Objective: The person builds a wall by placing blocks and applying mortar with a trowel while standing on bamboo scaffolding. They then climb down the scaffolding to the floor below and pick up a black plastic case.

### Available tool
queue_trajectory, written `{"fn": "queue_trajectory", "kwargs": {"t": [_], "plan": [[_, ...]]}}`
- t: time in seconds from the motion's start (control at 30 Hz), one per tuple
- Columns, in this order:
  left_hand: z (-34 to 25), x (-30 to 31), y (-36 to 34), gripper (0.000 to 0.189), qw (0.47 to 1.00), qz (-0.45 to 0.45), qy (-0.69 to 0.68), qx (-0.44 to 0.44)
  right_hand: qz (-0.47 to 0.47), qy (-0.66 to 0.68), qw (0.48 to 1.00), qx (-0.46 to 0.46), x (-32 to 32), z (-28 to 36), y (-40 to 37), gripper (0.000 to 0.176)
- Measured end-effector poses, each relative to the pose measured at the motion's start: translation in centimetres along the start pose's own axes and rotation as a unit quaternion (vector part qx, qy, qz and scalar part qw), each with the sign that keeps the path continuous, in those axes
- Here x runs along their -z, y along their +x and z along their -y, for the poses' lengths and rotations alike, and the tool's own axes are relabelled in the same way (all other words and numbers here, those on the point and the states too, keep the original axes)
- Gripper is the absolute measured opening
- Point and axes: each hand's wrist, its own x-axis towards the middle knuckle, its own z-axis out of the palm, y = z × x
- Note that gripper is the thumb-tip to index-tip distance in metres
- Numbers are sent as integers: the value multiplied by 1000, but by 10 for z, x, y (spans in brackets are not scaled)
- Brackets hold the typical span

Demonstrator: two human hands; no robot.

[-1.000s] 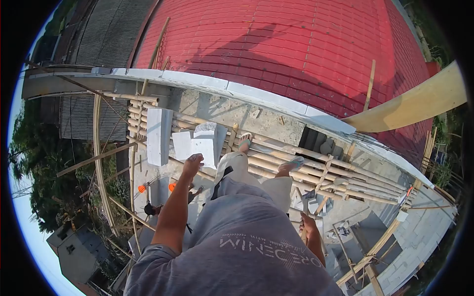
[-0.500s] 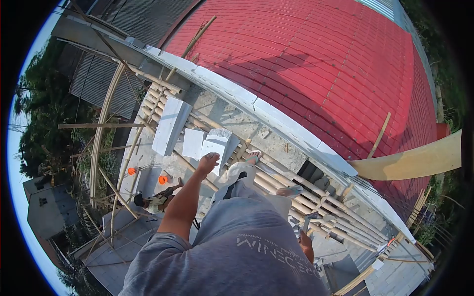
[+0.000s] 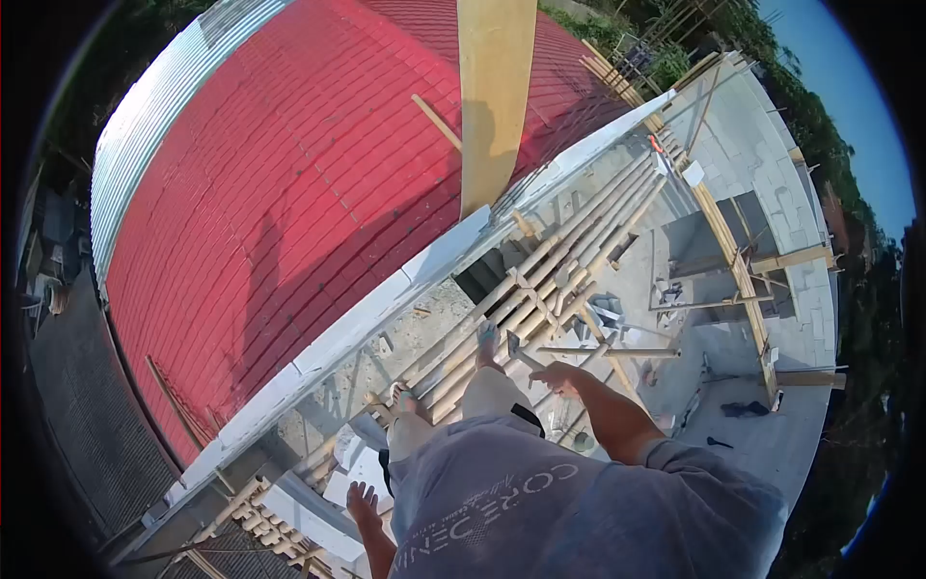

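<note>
My right hand (image 3: 559, 379) is closed around a hammer-like tool (image 3: 526, 359) with a grey shaft and a small dark head. It is held out over the bamboo poles (image 3: 540, 299), just right of my leg. My left hand (image 3: 365, 507) hangs low on the other side with its fingers apart, nothing in it. Close by it lie white building blocks (image 3: 362, 465), partly hidden by my leg and hand. A longer white block (image 3: 307, 513) rests below left of that hand. My feet, in sandals, stand on the poles.
A white block wall (image 3: 347, 328) runs diagonally beside me, with a red tiled roof (image 3: 289, 212) beyond it. A bent plywood sheet (image 3: 494, 116) leans over the wall. Openings show between the poles. A bamboo rail (image 3: 723, 251) and wooden beams (image 3: 805, 259) stand to the right.
The view has swung round to the right. My left hand has come away from the white block. My right hand has risen into fuller view, still holding the tool.
</note>
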Motion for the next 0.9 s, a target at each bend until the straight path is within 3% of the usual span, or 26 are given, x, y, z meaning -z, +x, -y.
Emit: {"fn": "queue_trajectory", "kwargs": {"t": [0.1,0.17,0.3,0.4,0.53,0.83,0.9], "plan": [[-8,3,22,64,998,24,54,21,1,24,999,21,-5,-8,0,44],[23,42,90,64,996,61,55,20,5,72,997,23,-11,-17,3,47],[-26,24,89,64,992,68,100,25,-15,127,992,11,-27,-39,5,47],[-77,-19,35,64,993,49,93,-54,-36,148,988,2,-44,-63,8,46],[-121,-42,33,62,983,77,150,-68,18,204,979,-21,-63,-108,35,42],[-149,-55,57,61,967,111,215,-83,60,303,949,-60,-95,-136,12,42],[-150,-60,57,61,962,122,233,-73,11,306,949,-67,-103,-134,7,43]]}}
